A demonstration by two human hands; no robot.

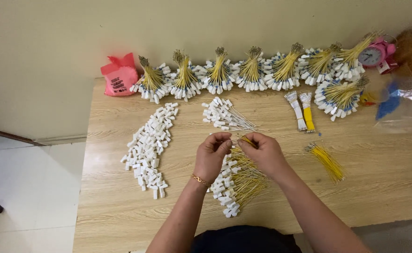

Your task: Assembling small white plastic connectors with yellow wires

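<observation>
Both forearms rise from the bottom of the frame and converge at its centre. The left hand (212,154) and right hand (262,151) meet knuckles-up, wrists slightly bent, fingertips pinched together and nearly touching each other.

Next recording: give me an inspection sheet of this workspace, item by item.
Surface: light wood-grain table, against a beige wall.
Job's things: left hand and right hand pinch a thin yellow wire above a pile of yellow wires with white plastic connectors.
Clutter: heap of loose white connectors; row of bundled finished wires; loose yellow wire bunch; pink plastic bag; pink alarm clock.
Hands: both closed on the wire.
Cables: nothing seen beyond the wires.
Surroundings: white tiled floor.
</observation>
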